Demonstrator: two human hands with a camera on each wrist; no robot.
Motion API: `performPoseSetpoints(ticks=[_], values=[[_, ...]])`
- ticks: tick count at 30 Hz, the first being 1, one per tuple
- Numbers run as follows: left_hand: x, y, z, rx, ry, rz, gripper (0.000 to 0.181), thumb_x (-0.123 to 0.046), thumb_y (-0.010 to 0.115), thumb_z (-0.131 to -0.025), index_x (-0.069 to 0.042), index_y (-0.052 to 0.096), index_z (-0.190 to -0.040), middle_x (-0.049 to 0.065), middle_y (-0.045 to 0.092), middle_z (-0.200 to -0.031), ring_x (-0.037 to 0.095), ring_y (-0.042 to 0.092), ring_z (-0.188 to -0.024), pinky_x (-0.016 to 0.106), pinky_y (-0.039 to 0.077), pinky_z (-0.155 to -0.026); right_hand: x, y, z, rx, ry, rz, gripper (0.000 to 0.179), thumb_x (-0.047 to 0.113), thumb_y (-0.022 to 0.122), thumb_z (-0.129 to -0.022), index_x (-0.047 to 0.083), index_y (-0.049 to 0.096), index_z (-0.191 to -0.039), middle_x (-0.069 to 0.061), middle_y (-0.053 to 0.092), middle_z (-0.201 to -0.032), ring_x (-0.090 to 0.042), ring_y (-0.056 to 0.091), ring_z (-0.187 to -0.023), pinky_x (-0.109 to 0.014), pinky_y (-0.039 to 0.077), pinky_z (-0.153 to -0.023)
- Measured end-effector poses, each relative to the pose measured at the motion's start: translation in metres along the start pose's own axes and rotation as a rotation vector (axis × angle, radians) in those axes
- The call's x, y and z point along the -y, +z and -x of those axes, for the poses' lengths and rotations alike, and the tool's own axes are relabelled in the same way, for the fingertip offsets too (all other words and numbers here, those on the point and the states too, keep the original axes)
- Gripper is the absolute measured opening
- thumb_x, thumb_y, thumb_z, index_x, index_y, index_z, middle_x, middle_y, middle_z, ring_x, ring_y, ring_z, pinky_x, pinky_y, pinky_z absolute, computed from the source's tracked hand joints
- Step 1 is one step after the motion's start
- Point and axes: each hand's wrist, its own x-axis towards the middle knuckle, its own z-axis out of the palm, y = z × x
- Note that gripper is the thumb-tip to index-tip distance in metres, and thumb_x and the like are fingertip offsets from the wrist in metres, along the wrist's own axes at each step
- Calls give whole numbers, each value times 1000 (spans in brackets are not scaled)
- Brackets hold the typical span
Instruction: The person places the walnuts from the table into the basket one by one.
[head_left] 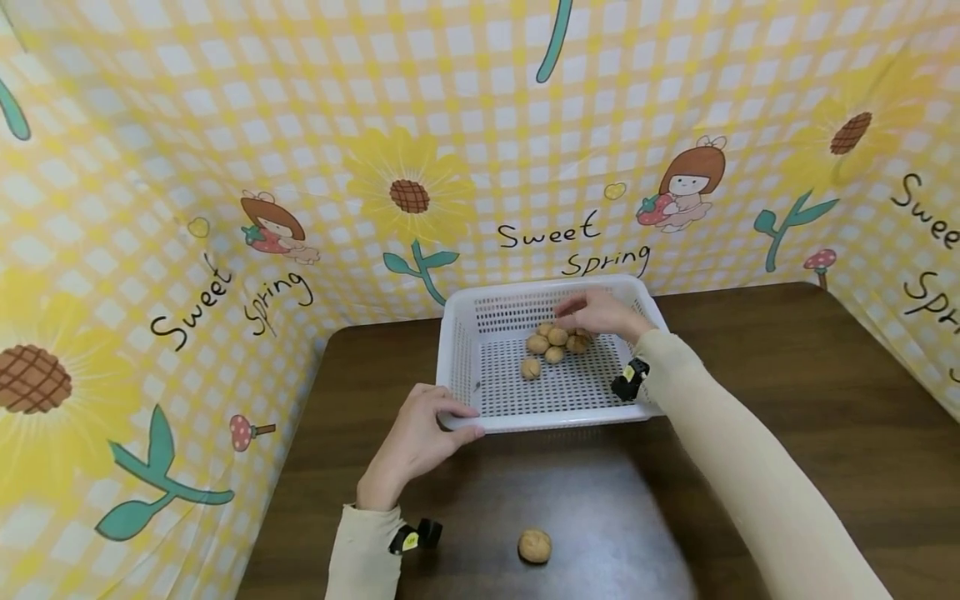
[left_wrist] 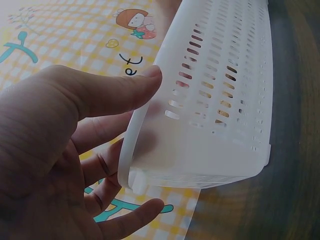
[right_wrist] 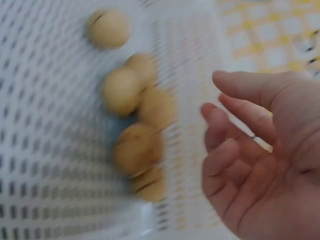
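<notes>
A white plastic basket (head_left: 555, 421) with slotted walls stands on the table, and several walnuts (head_left: 557, 336) lie clustered toward its far right side. My left hand (head_left: 416, 433) holds the basket's near left corner. In the left wrist view the thumb (left_wrist: 145, 82) presses one face of the wall, with fingers on the other side of the rim. My right hand (head_left: 600, 312) is over the basket beside the walnuts. Its fingers are loosely bent, and the right wrist view shows no walnut in them. Blur softens the walnuts (right_wrist: 137, 147) there.
A single walnut (head_left: 535, 546) lies on the dark wooden table (head_left: 360, 375) in front of the basket. Behind the table hangs a yellow checked cloth (head_left: 495, 167) with printed flowers and lettering. It also runs down along the left side.
</notes>
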Motion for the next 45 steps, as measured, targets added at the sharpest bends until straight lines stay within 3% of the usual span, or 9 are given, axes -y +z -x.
performPoseSetpoints(ticks=[4,8,12,15,19,24,30,38,45], values=[[2,-1,0,-6,-1,2,16,-25,93,-84,-23,87,-99,-7,73,-103,18,51,-118,43,47,-100,30,-7,23,43,-110,-83,39,27,69,-104,8,71,-137,-13,71,-136,-23,64,-93,-37,54,-77],[1,1,-2,-9,4,4,15,-24,93,-83,-23,88,-97,-7,73,-101,18,52,-117,42,47,-99,55,2,65,78,-229,-202,28,24,72,-102,12,76,-127,-7,75,-126,-13,59,-76,-27,50,-64],[1,2,-2,-7,15,0,15,-25,93,-84,-23,88,-98,-9,73,-99,18,52,-117,42,46,-100,60,30,109,168,-412,-234,22,14,75,-99,8,78,-120,-7,78,-113,-10,60,-73,-24,50,-62],[2,2,-2,-14,17,-11,15,-24,93,-83,-23,88,-97,-9,73,-98,18,52,-116,42,46,-100,51,64,133,229,-508,-202,20,14,78,-96,9,79,-115,-3,79,-107,-5,62,-73,-23,52,-61],[2,0,-2,-22,13,-25,14,-25,93,-83,-23,87,-96,-9,71,-95,18,52,-116,42,46,-99,23,113,151,332,-496,-193,24,22,80,-95,13,79,-117,-6,77,-87,3,57,-61,-18,46,-53],[2,2,-4,-21,26,-19,14,-25,93,-83,-23,87,-96,-11,70,-93,17,53,-115,41,46,-98,-19,150,158,454,-402,-327,27,19,79,-96,5,77,-119,-23,69,-69,4,53,-54,-14,40,-50],[4,0,-1,-6,36,-12,17,-26,93,-83,-23,87,-99,-12,73,-98,18,54,-120,45,47,-104,-46,160,167,479,-324,-388,31,22,81,-95,9,77,-123,3,65,-68,7,51,-57,-13,41,-55],[5,-1,1,-23,42,-20,19,-24,93,-82,-20,87,-100,-11,72,-94,19,54,-119,45,47,-105,-51,172,173,426,-382,-304,37,26,87,-90,20,76,-126,12,52,-65,9,47,-58,-10,40,-58],[3,3,-1,-14,48,-15,19,-24,93,-83,-19,87,-100,-12,69,-90,19,54,-118,44,47,-103,-54,173,175,384,-431,-248,36,26,87,-90,20,76,-123,11,49,-63,10,43,-56,-10,38,-57]])
